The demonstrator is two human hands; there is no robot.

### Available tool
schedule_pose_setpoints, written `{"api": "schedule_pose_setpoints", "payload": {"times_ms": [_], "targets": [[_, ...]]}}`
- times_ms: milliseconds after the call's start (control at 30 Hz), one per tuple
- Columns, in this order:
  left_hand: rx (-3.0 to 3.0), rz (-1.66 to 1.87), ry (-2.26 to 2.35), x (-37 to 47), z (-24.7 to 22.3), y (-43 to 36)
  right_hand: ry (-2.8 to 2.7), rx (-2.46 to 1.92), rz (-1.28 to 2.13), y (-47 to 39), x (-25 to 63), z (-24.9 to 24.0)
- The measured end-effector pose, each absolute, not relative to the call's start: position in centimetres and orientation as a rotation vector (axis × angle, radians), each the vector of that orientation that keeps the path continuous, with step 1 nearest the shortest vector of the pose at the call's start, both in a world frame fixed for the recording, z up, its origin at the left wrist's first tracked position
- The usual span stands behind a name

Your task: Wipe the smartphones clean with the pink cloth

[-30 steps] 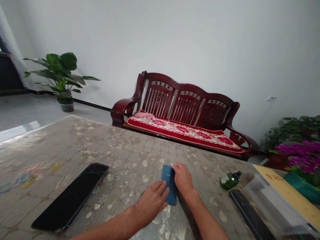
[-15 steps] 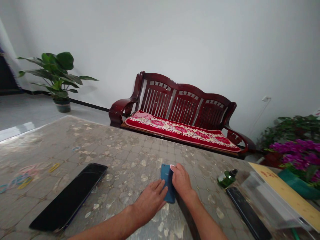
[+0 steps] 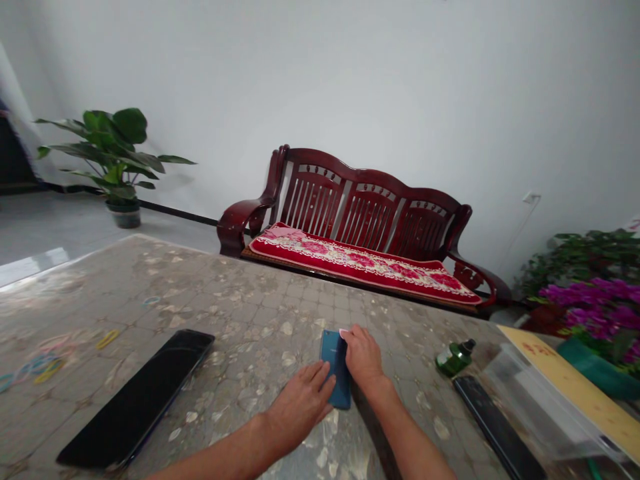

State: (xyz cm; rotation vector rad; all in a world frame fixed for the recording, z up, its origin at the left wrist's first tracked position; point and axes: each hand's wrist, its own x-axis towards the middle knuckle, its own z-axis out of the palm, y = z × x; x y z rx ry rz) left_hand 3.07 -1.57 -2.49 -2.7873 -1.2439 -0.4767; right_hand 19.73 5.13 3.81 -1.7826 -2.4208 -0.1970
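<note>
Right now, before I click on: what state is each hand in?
Left hand: open, fingers resting on the flat blue rectangular phone.
Right hand: closed on a small whitish piece, too small to identify, by the phone's upper corner.

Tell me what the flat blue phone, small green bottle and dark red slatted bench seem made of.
Flat blue phone: glass or plastic back, smooth and even-coloured; which is unclear.
Small green bottle: probably glossy plastic or glass, since its body looks translucent.
Dark red slatted bench: likely varnished wood, judging by its shaped slats and shiny highlights.
</note>
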Motion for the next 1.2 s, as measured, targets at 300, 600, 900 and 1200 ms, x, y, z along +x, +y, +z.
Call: {"api": "schedule_pose_setpoints", "payload": {"times_ms": [300,600,900,1200], "targets": [[-2.813,-0.433,-1.277,3.1,-2.0,-1.6,-2.494,-1.577,-0.15,4.6,18.9,3.5],[-2.833,-0.457,-1.294,3.0,-1.9,-1.7,-2.507,-1.578,-0.098,4.9,18.4,3.8],[-2.83,-0.446,-1.295,3.0,-1.9,-1.8,-2.486,-1.599,-0.096,5.2,18.3,4.1],[-2.831,-0.47,-1.293,3.0,-1.8,-1.7,-2.491,-1.506,-0.052,5.6,17.8,3.9]]}}
